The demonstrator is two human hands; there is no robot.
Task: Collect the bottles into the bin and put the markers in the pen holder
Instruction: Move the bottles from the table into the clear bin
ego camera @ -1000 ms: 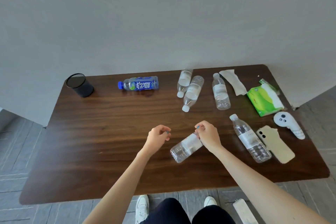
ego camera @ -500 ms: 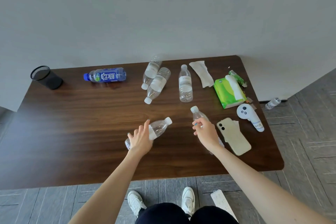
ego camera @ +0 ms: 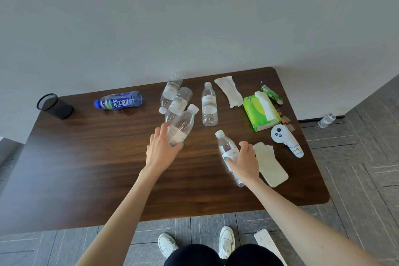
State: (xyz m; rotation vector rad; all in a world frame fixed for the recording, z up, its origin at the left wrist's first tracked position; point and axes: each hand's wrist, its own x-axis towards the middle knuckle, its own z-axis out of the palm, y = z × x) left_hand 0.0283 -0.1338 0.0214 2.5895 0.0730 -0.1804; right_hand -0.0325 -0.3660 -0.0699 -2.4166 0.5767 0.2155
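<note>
My left hand (ego camera: 160,149) grips a clear water bottle (ego camera: 182,124) and holds it tilted above the wooden table (ego camera: 86,168), cap pointing away. My right hand (ego camera: 245,163) closes over a second clear bottle (ego camera: 226,149) that lies on the table. Three more clear bottles lie at the back: two side by side (ego camera: 172,92) (ego camera: 180,101) and one apart (ego camera: 209,104). A blue-labelled bottle (ego camera: 118,101) lies at the back left. The black mesh pen holder (ego camera: 55,106) stands at the far left corner. No markers or bin are visible.
A green tissue pack (ego camera: 260,112), a white wipe (ego camera: 230,92), a small green packet (ego camera: 271,94), a white controller (ego camera: 285,139) and a pale phone (ego camera: 271,166) lie on the right side. Another bottle (ego camera: 327,120) lies on the floor by the wall. A power strip (ego camera: 268,244) is near my feet.
My left hand has taken hold of the bottle and lifted it off the table, cap now pointing away. My right hand has come down onto the second bottle. The camera has shifted right.
</note>
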